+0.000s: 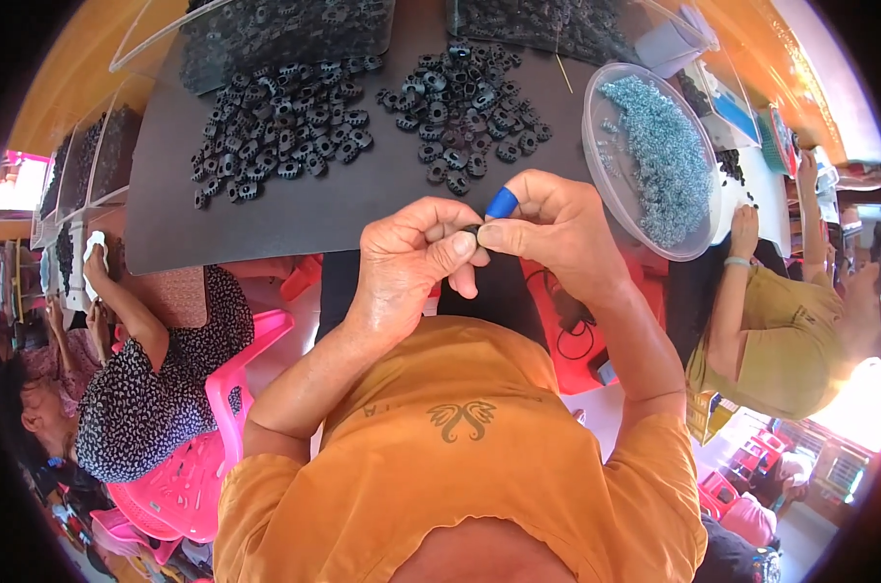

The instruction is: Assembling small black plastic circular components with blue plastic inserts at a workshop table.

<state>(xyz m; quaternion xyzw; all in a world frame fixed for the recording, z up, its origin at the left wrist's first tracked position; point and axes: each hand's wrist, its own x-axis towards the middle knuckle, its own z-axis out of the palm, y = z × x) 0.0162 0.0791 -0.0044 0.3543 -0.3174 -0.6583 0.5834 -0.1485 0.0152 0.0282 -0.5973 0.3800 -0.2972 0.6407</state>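
Observation:
Close together just off the table's near edge, both my hands pinch one small black plastic piece (473, 230). My left hand (408, 255) grips it between thumb and fingers, partly covering it. From the other side my right hand (559, 233) closes thumb and forefinger on it; a blue cover (502, 202) wraps a fingertip of that hand. Beyond them on the dark table lie two piles of small black oval plastic parts, a wider left pile (280, 126) and a right pile (468, 112). What exactly the held piece is cannot be made out.
A round clear tub (599, 199) of small pale-blue translucent pieces stands to the right. Clear bins (285, 39) of black parts line the back. Co-workers sit at the left (159, 408) and right (780, 340). A pink chair (232, 389) is at the left.

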